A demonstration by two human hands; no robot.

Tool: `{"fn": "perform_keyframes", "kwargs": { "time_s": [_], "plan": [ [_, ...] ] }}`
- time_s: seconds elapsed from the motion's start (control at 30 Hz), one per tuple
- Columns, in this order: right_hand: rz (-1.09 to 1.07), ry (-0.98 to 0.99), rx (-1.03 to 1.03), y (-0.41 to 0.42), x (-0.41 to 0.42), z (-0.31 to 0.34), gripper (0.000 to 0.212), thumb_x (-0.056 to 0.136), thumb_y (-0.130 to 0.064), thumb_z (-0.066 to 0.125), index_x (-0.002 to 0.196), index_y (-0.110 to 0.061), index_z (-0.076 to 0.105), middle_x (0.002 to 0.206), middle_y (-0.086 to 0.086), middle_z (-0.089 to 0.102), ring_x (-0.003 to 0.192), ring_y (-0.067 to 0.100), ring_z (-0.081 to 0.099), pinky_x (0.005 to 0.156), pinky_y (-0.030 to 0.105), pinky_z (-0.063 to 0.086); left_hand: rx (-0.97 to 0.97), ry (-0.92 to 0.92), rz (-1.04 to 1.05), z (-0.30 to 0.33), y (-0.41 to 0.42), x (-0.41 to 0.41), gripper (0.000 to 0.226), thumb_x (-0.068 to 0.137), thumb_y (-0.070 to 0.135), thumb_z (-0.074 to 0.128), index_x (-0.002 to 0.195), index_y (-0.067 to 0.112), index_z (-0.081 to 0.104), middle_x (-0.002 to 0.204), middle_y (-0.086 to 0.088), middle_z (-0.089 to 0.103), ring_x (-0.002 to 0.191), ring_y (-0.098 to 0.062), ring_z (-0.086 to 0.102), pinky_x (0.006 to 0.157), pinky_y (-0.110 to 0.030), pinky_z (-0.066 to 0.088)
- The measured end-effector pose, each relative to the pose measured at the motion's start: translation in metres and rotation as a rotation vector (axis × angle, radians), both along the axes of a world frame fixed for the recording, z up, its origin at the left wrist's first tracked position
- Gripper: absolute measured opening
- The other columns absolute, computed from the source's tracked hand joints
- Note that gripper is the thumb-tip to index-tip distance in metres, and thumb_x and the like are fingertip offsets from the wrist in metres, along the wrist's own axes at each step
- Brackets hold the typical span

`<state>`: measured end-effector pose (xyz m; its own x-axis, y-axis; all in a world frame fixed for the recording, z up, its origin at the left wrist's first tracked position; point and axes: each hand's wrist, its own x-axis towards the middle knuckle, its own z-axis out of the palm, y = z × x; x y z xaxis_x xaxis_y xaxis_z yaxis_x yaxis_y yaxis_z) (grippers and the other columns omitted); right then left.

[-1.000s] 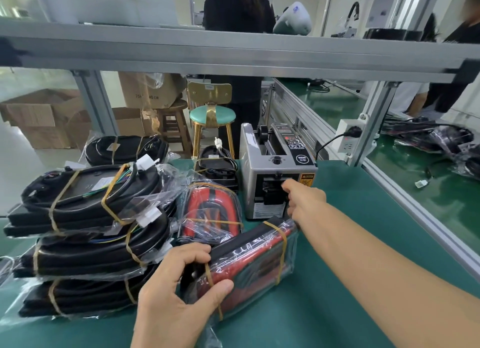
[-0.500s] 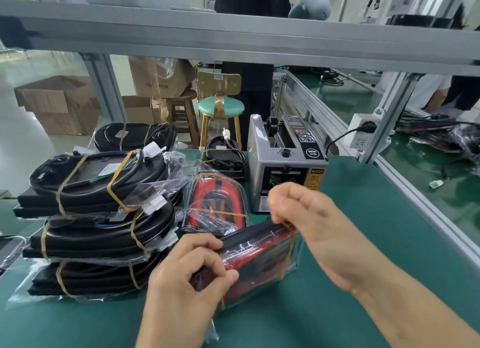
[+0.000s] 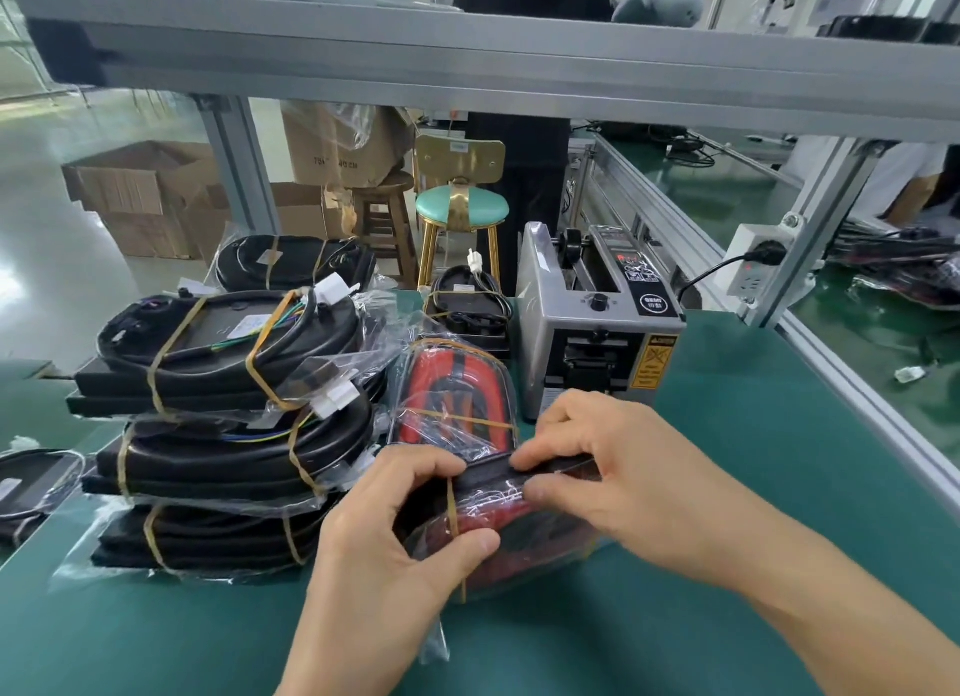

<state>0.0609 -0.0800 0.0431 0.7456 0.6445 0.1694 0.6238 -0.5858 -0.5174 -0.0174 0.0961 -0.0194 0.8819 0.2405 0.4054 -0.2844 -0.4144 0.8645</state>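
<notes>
Red-and-black part in a clear bag (image 3: 498,519), yellow rubber band (image 3: 452,508) round it, sits tilted on the green worktop (image 3: 753,461) at centre front, held w/ both hands. Left hand (image 3: 395,555) grips its near-left end, fingers curled over the top edge, thumb pressed on the bag's face. Right hand (image 3: 623,477) pinches the black upper edge btwn forefinger & thumb. Just behind: a 2nd red bagged part (image 3: 457,399) and a grey tape dispenser (image 3: 597,342). At left, black bagged units (image 3: 218,409), banded, stacked three high.
</notes>
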Motion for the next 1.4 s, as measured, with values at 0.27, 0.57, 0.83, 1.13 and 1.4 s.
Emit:
{"fn": "perform_keyframes", "kwargs": {
  "time_s": [0.27,0.57,0.83,1.13,1.4],
  "plan": [
    [0.113,0.005,-0.102,0.004,0.005,0.017,0.008,0.077,-0.023,0.075,0.071,-0.027,0.073,0.076,-0.017,0.057,0.075,-0.002,0.053,0.066,0.014,0.037,0.075,-0.051,-0.025,0.004,0.000,0.003,0.039,0.056,0.042,0.076,0.092,0.034,0.063,0.098,0.013,0.064,0.092,-0.012,0.063,0.080,-0.024,0.050],
    [0.336,-0.416,-0.335,0.003,-0.004,0.009,0.011,0.087,-0.019,0.051,0.078,-0.018,0.057,0.090,-0.005,0.054,0.082,0.014,0.048,0.073,0.032,0.041,0.058,-0.053,-0.022,0.003,0.000,0.005,0.035,0.052,0.027,0.082,0.085,0.032,0.071,0.097,0.019,0.064,0.093,-0.005,0.063,0.080,-0.013,0.047],
    [0.274,-0.583,-0.065,-0.011,-0.008,-0.025,0.020,0.094,-0.019,0.053,0.080,-0.010,0.065,0.090,0.000,0.060,0.076,0.017,0.054,0.067,0.030,0.047,0.117,-0.227,0.013,-0.008,-0.005,0.007,0.019,0.064,0.034,0.076,0.079,0.021,0.075,0.098,0.012,0.068,0.092,-0.004,0.066,0.079,-0.011,0.048],
    [-0.788,0.567,0.793,-0.034,0.058,-0.023,0.005,0.084,-0.017,0.071,0.088,-0.018,0.074,0.085,-0.012,0.068,0.078,-0.003,0.059,0.069,0.013,0.039,0.159,-0.209,-0.101,-0.019,0.012,0.006,0.024,0.070,0.031,0.072,0.094,0.029,0.073,0.113,0.011,0.069,0.099,-0.008,0.066,0.090,-0.014,0.047],
    [-1.085,0.702,0.928,0.002,0.095,-0.034,0.023,0.078,-0.015,0.077,0.069,-0.012,0.056,0.062,0.001,0.044,0.050,0.012,0.035,0.045,0.023,0.029,0.126,-0.224,-0.099,-0.018,0.014,0.000,0.022,0.063,0.025,0.081,0.083,0.016,0.076,0.107,0.007,0.071,0.091,-0.013,0.069,0.086,-0.027,0.052]
  ]
}}
